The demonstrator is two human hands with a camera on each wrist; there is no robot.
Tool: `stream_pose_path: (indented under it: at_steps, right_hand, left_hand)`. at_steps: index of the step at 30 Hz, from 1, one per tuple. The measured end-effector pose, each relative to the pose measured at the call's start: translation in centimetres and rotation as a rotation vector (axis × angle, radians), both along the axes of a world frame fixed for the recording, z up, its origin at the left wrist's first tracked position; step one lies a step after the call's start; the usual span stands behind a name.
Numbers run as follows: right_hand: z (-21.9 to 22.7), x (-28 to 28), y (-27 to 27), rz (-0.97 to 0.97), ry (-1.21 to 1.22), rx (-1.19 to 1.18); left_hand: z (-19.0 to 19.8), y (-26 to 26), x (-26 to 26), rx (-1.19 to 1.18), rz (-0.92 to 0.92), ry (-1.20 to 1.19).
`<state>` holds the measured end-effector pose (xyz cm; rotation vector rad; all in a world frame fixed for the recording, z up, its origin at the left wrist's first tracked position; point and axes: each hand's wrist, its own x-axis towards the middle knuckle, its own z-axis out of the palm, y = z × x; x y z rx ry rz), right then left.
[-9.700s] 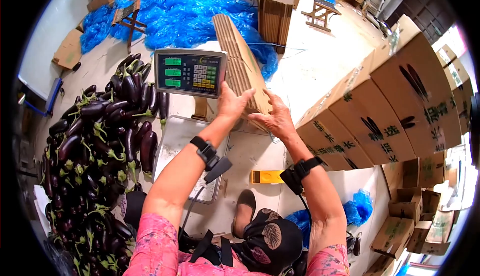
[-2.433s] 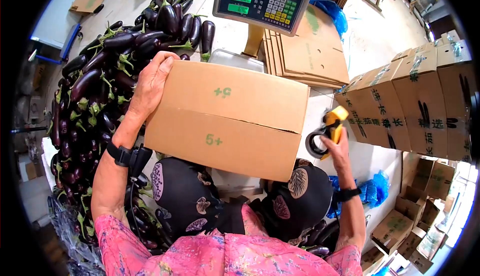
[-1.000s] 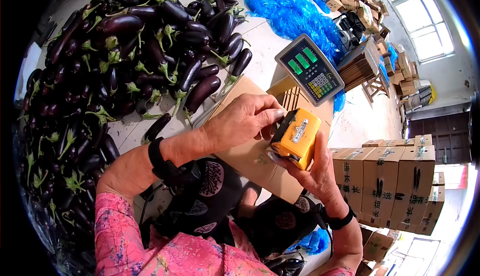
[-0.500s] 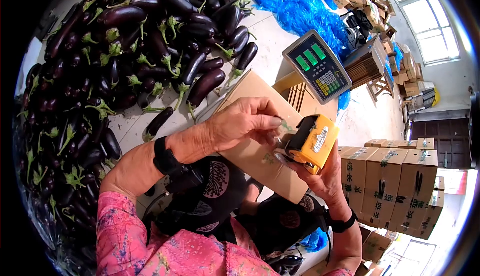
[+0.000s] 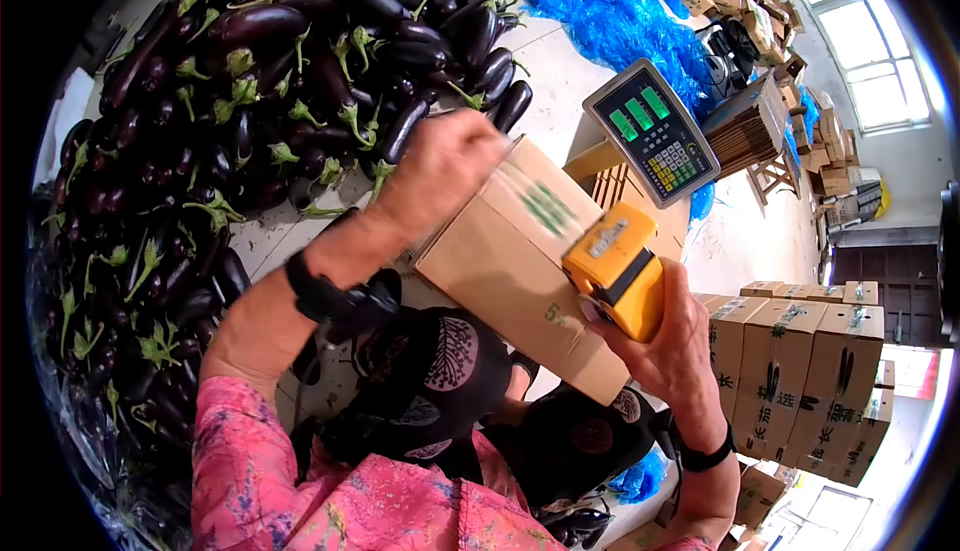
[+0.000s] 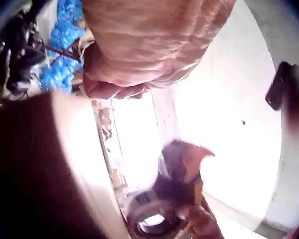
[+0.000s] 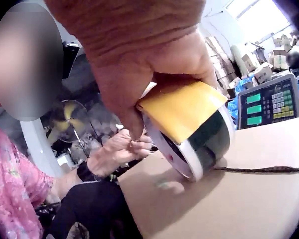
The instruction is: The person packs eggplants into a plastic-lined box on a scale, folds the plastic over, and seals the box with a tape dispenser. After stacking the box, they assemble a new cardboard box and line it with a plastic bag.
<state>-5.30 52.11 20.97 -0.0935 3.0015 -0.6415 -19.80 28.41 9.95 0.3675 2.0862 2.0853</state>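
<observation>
My right hand point(image 5: 668, 339) grips a yellow tape dispenser point(image 5: 622, 269) close over the top of a closed cardboard box point(image 5: 500, 271). The tape roll point(image 7: 209, 144) shows below the yellow cover in the right wrist view. My left hand point(image 5: 440, 166), blurred by motion, is over the box's far left end with its fingers curled in a pinch. From it a clear strip of tape point(image 6: 165, 122) stretches to the dispenser, faint in the left wrist view. The box lies tilted before the knees, with green print on its top.
A large heap of eggplants point(image 5: 250, 101) covers the floor at left. Behind the box stands a scale display point(image 5: 652, 131), with flattened cartons point(image 5: 640, 201) beside it. Blue plastic film point(image 5: 610, 21) lies at the back. Taped boxes point(image 5: 800, 371) are stacked at right.
Earlier the dispenser was lifted from the floor and the box brought before the knees. Over the last second my left hand drew away from the dispenser toward the box's far end, pulling out tape.
</observation>
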Motion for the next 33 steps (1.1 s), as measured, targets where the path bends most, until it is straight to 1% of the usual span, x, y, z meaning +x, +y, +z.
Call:
stream_pose_path:
  at_steps: [1, 2, 3, 6, 8, 11, 13, 15, 16, 19, 20, 21, 22, 23, 24, 25, 27, 29, 30, 31, 33]
  right_hand:
    - [0.1, 0.3, 0.3, -0.024, -0.02, 0.006]
    - [0.0, 0.5, 0.7, -0.008, -0.008, 0.021]
    - [0.1, 0.5, 0.7, -0.004, -0.029, 0.044]
    - [0.5, -0.1, 0.0, 0.027, -0.071, 0.096]
    - [0.4, -0.5, -0.4, 0.041, -0.058, 0.11]
    - [0.3, -1.7, -1.0, 0.059, -0.122, 0.187]
    - [0.1, -2.3, -1.3, 0.09, -0.087, 0.208]
    - [-0.7, -2.7, -1.2, 0.123, -0.037, 0.214]
    - [-0.8, -2.9, -1.4, 0.108, -0.069, 0.216]
    - [-0.5, -3.2, -1.9, 0.074, -0.141, 0.24]
    - [-0.4, -3.3, -1.9, 0.072, -0.151, 0.251]
    - [-0.5, -3.4, -1.9, 0.075, -0.159, 0.259]
    - [-0.5, -3.5, -2.0, 0.076, -0.155, 0.253]
    - [-0.6, -3.5, -1.9, 0.076, -0.152, 0.247]
    - [-0.7, -3.5, -1.9, 0.076, -0.147, 0.241]
    - [-0.9, -3.5, -1.9, 0.076, -0.123, 0.227]
    - [-1.2, -3.5, -1.9, 0.082, -0.073, 0.205]
    - [-1.2, -3.7, -2.0, 0.081, -0.103, 0.226]
    - [-1.1, -3.8, -2.0, 0.084, -0.113, 0.234]
    - [-1.1, -3.9, -2.1, 0.083, -0.123, 0.24]
    - [-1.2, -3.9, -2.4, 0.083, -0.122, 0.232]
  left_hand:
    - [-0.7, -1.5, -0.8, 0.097, 0.03, -0.094]
    - [-1.2, -3.4, -1.6, 0.13, 0.07, -0.189]
    - [-2.9, -4.9, -2.5, 0.221, 0.044, -0.147]
    - [-4.4, -6.5, -2.5, 0.218, 0.052, -0.242]
    - [-5.9, -7.0, -3.1, 0.253, 0.049, -0.278]
    - [-6.4, -7.2, -3.2, 0.335, 0.054, -0.259]
    - [-6.5, -7.1, -2.9, 0.313, 0.073, -0.277]
    - [-7.7, -7.0, -2.8, 0.296, 0.108, -0.275]
    - [-8.6, -6.7, -2.8, 0.277, 0.12, -0.248]
    - [-11.3, -5.5, -2.6, 0.186, 0.115, -0.288]
    - [-12.4, -4.8, -2.6, 0.01, 0.13, -0.25]
    - [-13.4, -4.0, -1.9, -0.095, 0.114, -0.141]
    - [-16.0, -2.9, -1.5, -0.164, 0.095, -0.001]
    - [-17.4, -1.9, -0.9, -0.168, 0.068, 0.012]
    - [-16.6, -1.1, 0.0, -0.296, 0.032, 0.059]
    - [-16.0, -0.5, 0.4, -0.278, 0.005, 0.114]
    - [-14.4, -0.7, 0.0, -0.398, -0.101, 0.073]
    - [-14.9, -0.5, -0.3, -0.486, -0.126, 0.187]
    - [-16.5, -0.3, -0.6, -0.57, -0.147, 0.199]
    - [-17.1, -0.4, -0.9, -0.614, -0.185, 0.183]
    - [-18.1, -0.2, -0.8, -0.642, -0.167, 0.219]
